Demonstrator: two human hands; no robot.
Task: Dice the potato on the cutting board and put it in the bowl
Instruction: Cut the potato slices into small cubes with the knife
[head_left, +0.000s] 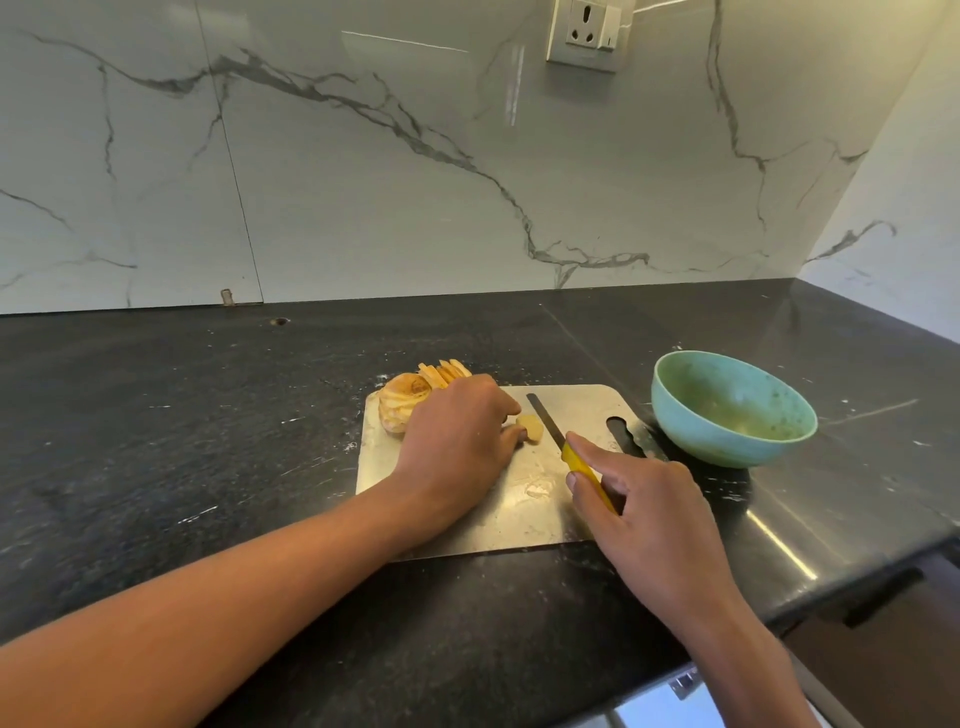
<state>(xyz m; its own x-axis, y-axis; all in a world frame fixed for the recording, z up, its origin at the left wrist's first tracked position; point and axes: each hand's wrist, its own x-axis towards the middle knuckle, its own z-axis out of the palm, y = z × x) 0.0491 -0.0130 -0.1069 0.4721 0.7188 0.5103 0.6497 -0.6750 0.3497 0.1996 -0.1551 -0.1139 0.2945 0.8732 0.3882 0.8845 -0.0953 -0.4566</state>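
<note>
A steel cutting board (582, 410) lies on the dark counter. My left hand (457, 441) rests on it and pinches a small pale potato piece (531, 427) at its fingertips. My right hand (644, 514) grips the yellow handle of a knife (566, 447); the blade lies just right of the potato piece, tip pointing away. A fan of potato slices (444, 373) and a rounded chunk of potato (400, 402) sit at the board's far left corner, partly hidden behind my left hand. A turquoise bowl (732, 408) stands right of the board.
The black stone counter (208, 415) runs to a marble wall behind and at the right. Its front edge drops off at the lower right. A wall socket (589, 31) sits high on the back wall.
</note>
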